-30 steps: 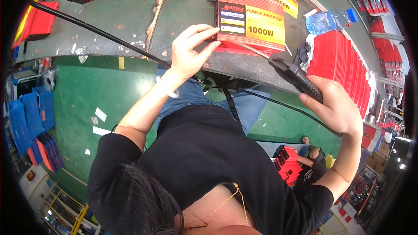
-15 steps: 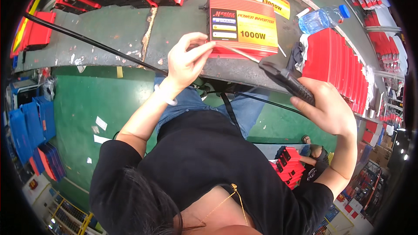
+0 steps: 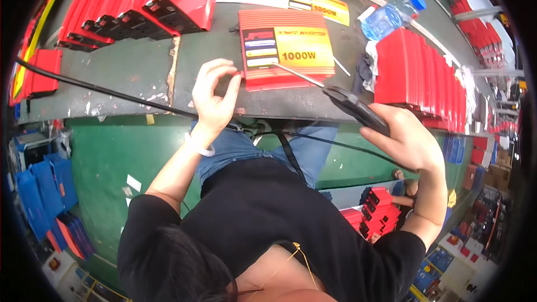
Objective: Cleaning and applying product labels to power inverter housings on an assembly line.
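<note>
Fingers [image 3: 391, 113] (right) grip tool [image 3: 358, 108], perhaps touching red box [image 3: 286, 49].

The dark green workbench [image 3: 198, 45] supports a red finned electronics enclosure [image 3: 288, 47] near its front edge, red housings [image 3: 134, 3] at left, and red panels [image 3: 417, 75] and a blue-capped water bottle [image 3: 386, 20] at right.

A red, ribbed, box-shaped metal casing [image 3: 316, 70] lies flat near the front edge of a dark, scuffed workbench [image 3: 140, 70], its near side roughly parallel to that edge. Its upward face bears a yellow-and-dark rectangular label [image 3: 305, 50]; a small dark fitting juts from its left end. A black-handled tool with a slim metal shaft [image 3: 358, 111] slants across its near right portion, the tip over the label, though whether touching is hard to tell.
</note>
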{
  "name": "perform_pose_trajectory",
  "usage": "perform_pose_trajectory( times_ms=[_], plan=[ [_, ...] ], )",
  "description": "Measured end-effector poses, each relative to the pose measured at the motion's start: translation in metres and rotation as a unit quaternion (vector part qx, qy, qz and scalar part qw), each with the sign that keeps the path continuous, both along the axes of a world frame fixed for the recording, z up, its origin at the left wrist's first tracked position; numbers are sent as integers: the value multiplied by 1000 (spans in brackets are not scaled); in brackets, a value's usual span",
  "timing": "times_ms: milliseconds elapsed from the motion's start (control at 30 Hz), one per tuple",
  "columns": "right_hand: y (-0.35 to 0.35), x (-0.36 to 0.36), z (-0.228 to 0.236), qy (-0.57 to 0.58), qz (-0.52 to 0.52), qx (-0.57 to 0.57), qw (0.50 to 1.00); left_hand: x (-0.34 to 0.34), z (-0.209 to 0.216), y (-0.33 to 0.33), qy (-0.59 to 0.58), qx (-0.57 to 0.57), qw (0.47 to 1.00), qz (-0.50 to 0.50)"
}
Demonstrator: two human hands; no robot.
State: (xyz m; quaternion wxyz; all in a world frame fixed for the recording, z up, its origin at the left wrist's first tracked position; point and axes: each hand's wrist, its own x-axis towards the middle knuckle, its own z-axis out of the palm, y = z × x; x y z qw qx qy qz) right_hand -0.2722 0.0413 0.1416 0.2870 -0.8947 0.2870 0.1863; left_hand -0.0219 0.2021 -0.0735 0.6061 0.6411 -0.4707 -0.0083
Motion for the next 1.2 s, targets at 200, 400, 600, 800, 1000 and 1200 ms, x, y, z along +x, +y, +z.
perform_pose_trajectory(
  times_ms=[200, 400, 600, 800, 1000, 1200],
  plan=[
    [-26, 13, 4, 8, -68, -9, 998, 18, 25, -40, -44, 116, 992, 37],
    [-53, 58, 1, 12, -66, 6, 998, 29, 15, -69, 17, 100, 994, 26],
    [-52, 84, 2, 64, -27, -16, 997, 24, 13, -70, 79, 129, 988, -10],
    [-48, 80, 1, 63, -26, 3, 998, 28, 14, -78, 25, 115, 993, 31],
    [-66, 13, -46, -175, -262, 78, 946, 31, 22, -59, 260, 47, 963, 57],
    [-102, 15, -138, -248, -236, -299, 891, 17, 19, -52, 443, 53, 895, -14]
  ],
)
